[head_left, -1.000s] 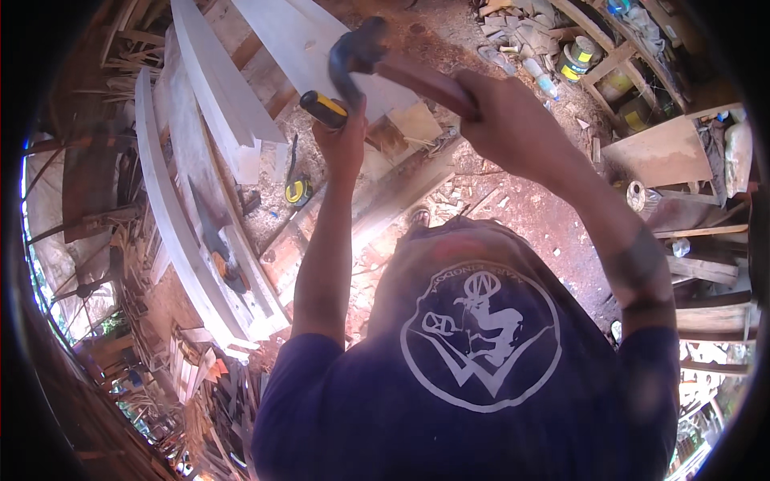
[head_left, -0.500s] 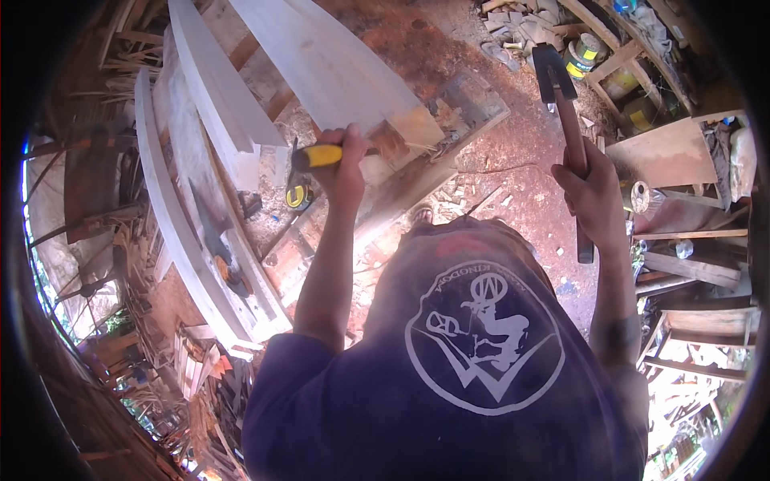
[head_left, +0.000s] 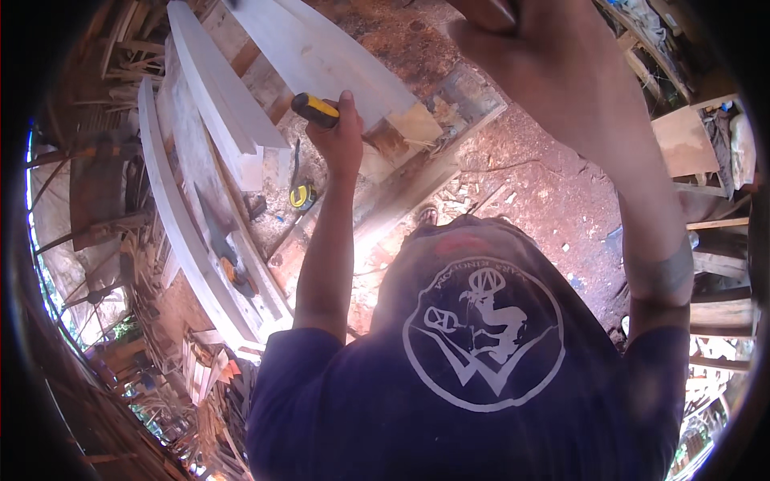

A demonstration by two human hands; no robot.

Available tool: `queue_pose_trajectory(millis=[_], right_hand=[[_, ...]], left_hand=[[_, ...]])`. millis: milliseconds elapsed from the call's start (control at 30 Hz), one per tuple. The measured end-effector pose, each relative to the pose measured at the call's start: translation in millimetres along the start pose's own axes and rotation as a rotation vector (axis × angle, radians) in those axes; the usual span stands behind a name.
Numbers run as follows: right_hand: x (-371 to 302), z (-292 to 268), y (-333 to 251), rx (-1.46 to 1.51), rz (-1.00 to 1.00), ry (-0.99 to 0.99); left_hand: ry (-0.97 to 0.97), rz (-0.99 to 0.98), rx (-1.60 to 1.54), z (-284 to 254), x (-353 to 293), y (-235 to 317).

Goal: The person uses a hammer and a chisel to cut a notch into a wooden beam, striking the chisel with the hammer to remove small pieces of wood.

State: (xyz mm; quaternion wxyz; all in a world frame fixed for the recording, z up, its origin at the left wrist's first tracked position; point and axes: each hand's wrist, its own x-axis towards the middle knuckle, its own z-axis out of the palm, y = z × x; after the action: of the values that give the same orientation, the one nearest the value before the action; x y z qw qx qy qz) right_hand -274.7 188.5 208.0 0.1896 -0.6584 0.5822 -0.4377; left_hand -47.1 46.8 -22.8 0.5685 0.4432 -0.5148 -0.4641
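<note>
My left hand (head_left: pixel 341 148) is closed around the yellow-and-black handle of a chisel (head_left: pixel 315 110); its blade is hidden. This hand sits beside the lower end of a wide pale plank (head_left: pixel 329 60), where a yellower patch of wood (head_left: pixel 415 122) shows. My right hand (head_left: pixel 553 76) is raised high, large and blurred near the top edge. It grips a hammer, of which only a bit of the brown handle (head_left: pixel 489 12) shows; the head is out of sight. A yellow-and-black tape measure (head_left: pixel 302 197) lies just left of my left forearm.
Long pale boards (head_left: pixel 212 96) lean at the left, with a handsaw (head_left: pixel 228 268) lying among them. A wooden beam (head_left: pixel 409 192) crosses below the plank. Wood chips (head_left: pixel 461 196) litter the reddish floor. Scrap wood (head_left: pixel 722 317) is stacked at the right.
My right hand has swung the hammer up toward the camera, so its head has left view. The chisel handle has tilted, its dark end higher, and my left hand has moved slightly.
</note>
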Motion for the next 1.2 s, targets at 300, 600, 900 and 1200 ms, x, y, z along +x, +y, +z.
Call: queue_pose_trajectory(millis=[300, 600, 900, 1200], right_hand=[[5.2, 77.3, 36.0, -0.631, -0.107, -0.240], [-8.5, 89.0, 38.4, -0.552, 0.008, -0.391], [-102.4, 57.8, 99.2, -0.033, 0.577, -0.072], [-187.4, 39.3, 123.5, 0.192, 0.973, 0.193]], left_hand=[[-0.038, 0.013, -0.063, -6.2, 1.4, -16.8], [-0.102, 0.045, -0.042, -11.1, 0.5, -23.9], [-0.216, 0.185, 0.151, -20.9, -18.4, -17.9], [-0.271, -0.126, 0.080, 32.2, 31.5, 14.8]])
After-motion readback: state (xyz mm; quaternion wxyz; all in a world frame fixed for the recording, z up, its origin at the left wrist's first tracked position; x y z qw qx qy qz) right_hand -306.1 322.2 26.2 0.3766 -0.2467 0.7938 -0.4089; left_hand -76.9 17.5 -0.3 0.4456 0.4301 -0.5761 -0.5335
